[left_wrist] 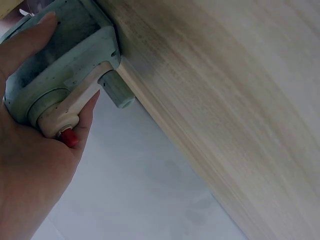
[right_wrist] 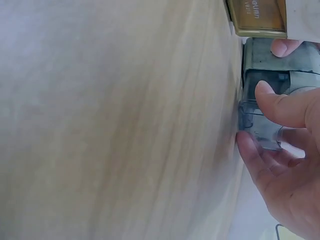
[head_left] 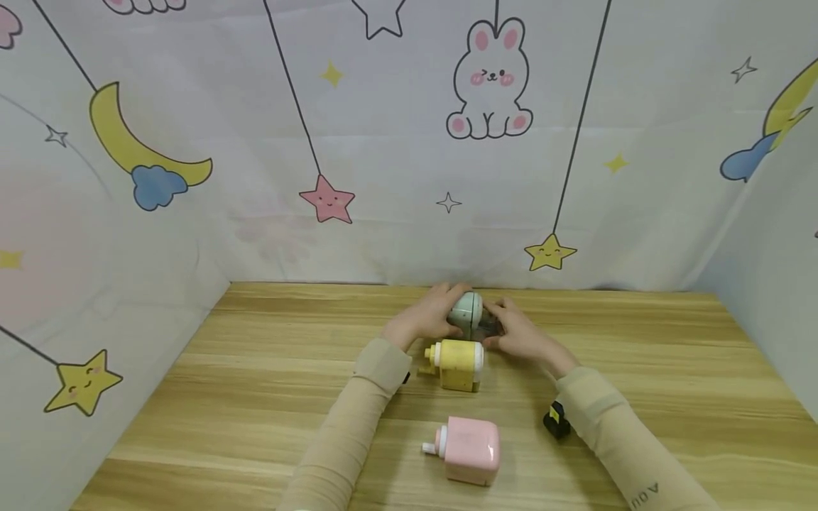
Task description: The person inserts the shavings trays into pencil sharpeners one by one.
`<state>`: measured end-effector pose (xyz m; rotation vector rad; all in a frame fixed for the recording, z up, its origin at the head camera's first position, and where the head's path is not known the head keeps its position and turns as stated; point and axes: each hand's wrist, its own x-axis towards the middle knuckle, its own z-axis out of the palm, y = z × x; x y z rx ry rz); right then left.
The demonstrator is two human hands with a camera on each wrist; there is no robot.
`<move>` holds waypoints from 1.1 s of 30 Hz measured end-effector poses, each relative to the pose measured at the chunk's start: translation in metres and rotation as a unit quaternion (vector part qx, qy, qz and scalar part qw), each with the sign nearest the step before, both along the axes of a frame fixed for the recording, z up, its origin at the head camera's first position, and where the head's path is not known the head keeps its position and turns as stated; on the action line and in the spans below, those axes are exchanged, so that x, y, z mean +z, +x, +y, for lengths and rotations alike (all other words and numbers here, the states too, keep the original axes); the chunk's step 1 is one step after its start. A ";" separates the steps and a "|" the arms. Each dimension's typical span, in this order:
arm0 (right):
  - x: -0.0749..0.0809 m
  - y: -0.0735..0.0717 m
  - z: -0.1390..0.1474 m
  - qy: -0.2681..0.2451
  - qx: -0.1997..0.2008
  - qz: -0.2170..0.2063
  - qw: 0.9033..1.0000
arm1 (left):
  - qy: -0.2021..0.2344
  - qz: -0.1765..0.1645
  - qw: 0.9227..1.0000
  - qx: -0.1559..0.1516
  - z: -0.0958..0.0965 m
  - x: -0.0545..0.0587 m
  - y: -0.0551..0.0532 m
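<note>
At the back of the table stands a pale green crank pencil sharpener (head_left: 467,309). My left hand (head_left: 427,316) grips its body from the crank side, thumb across the dark side panel in the left wrist view. The crank handle (left_wrist: 116,89) and a red knob (left_wrist: 69,137) show beside the palm. On the opposite side, my right hand (head_left: 519,333) holds the see-through shavings drawer (right_wrist: 261,129) between thumb and fingers; it sticks out from the sharpener's body. Just in front of both hands is a yellow pencil sharpener (head_left: 460,362), its crank pointing left.
Nearer the front sits a pink pencil sharpener (head_left: 473,451), between the two forearms. A small black object with a yellow mark (head_left: 557,420) is by the right sleeve. Behind the wooden table (head_left: 268,355) hangs a white printed cloth (head_left: 396,241), close to the hands.
</note>
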<state>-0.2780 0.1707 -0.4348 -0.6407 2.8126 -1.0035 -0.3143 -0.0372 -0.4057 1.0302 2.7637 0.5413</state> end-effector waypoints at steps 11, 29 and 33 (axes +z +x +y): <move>-0.002 0.001 -0.005 -0.021 -0.047 0.002 0.999 | 0.008 -0.005 1.000 0.006 -0.002 0.000 0.003; 0.002 -0.001 -0.002 -0.003 -0.055 -0.007 0.998 | 0.006 0.000 1.000 -0.004 0.001 0.002 0.004; 0.002 -0.003 -0.005 0.008 -0.052 0.013 0.999 | 0.005 0.000 1.000 -0.002 0.003 0.004 0.004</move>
